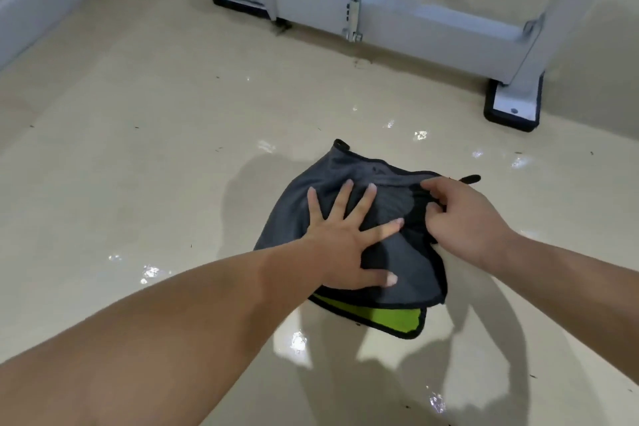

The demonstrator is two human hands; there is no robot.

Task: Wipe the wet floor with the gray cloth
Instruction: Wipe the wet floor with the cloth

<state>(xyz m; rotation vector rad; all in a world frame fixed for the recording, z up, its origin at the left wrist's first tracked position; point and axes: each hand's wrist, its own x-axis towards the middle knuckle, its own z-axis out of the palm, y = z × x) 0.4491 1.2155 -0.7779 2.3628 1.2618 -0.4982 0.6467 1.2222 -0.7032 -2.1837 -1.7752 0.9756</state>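
Low in the frame's centre, the left hand [349, 245] is pressing flat, fingers spread, on the gray cloth [397, 259] — the right hand [463, 214] is pinching its edge. Wet glints are dotting the floor [138, 149] beyond, so wiping is looking unfinished.

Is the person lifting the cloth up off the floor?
No. The gray cloth lies on the floor, with the left hand pressed flat on it and the right hand pinching its edge.

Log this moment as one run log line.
left hand: flat, fingers spread on gray cloth | right hand: pinching cloth's black-trimmed edge | glossy beige floor: wet patches around | green underside showing
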